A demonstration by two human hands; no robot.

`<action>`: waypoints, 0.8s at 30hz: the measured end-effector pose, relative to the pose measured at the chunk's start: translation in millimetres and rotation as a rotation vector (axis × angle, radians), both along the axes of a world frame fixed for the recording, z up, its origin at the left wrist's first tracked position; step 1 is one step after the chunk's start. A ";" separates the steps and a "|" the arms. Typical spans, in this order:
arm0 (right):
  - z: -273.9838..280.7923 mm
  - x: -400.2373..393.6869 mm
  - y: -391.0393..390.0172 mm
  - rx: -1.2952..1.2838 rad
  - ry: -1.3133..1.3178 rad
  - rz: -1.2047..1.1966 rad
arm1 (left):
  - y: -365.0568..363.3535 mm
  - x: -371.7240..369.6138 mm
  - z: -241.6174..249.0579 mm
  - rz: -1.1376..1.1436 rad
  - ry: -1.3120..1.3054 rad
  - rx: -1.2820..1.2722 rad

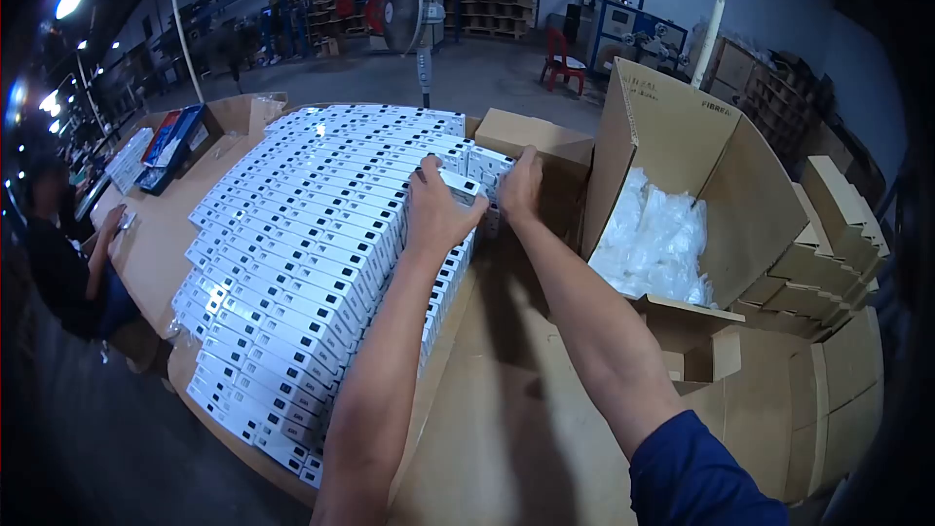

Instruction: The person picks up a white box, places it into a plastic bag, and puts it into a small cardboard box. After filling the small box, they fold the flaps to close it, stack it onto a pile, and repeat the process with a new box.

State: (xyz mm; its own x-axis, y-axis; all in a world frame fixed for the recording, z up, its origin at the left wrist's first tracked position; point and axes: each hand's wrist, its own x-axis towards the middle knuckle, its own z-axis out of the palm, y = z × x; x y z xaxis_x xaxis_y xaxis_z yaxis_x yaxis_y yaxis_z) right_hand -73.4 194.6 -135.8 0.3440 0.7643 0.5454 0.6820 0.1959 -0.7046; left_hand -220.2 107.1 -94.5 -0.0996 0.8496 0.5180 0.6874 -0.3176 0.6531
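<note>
Head view: white box point(462, 182) sits at the right edge of the stacked boxes point(282, 234), my left grip point(443, 209) spanning it finger to thumb, my right grip point(521, 185) at the boxes beside it; can't tell if that one's clamped. Uneven squeeze could skew the box and shove its neighbours out of line. Stack edge looks unbraced toward the brown surface point(467, 438), so a wrist bump might spill a row.
</note>
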 end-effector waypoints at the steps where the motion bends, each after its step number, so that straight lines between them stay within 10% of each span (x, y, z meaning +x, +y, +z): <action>1: -1.2 -1.4 1.8 -0.002 0.029 -0.016 | -2.5 -1.2 1.2 -0.016 -0.021 -0.017; 13: 23.3 2.8 -45.5 -0.092 0.495 0.037 | -32.7 1.8 2.6 -0.010 0.003 0.188; 20: 90.0 38.4 -233.6 -0.326 1.035 0.875 | -136.4 28.8 -2.4 -0.051 -0.239 0.391; 24: 99.2 82.2 -287.0 -0.256 0.728 1.005 | -208.9 68.3 16.2 -0.117 -0.215 0.381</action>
